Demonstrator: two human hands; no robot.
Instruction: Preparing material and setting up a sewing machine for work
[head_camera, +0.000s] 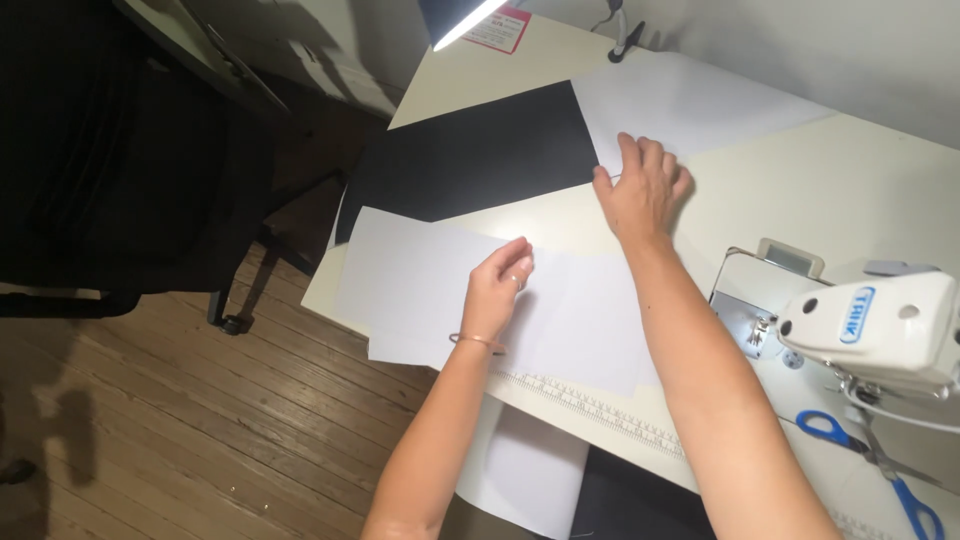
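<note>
My left hand (500, 285) lies flat with fingers lightly curled on the white sheet (420, 280) nearest me on the bench (800, 190). My right hand (640, 185), fingers spread, presses the corner where the black sheet (470, 155) meets another white sheet (690, 105). I judge these light, thin, floppy and slippery; best pinched at an edge.

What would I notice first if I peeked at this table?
Probably the two bare hands in the middle: the left hand rests on a white sheet, and the right hand presses where a black sheet meets another white one. Next, the white sewing machine on the right, with blue scissors lying below it.
</note>
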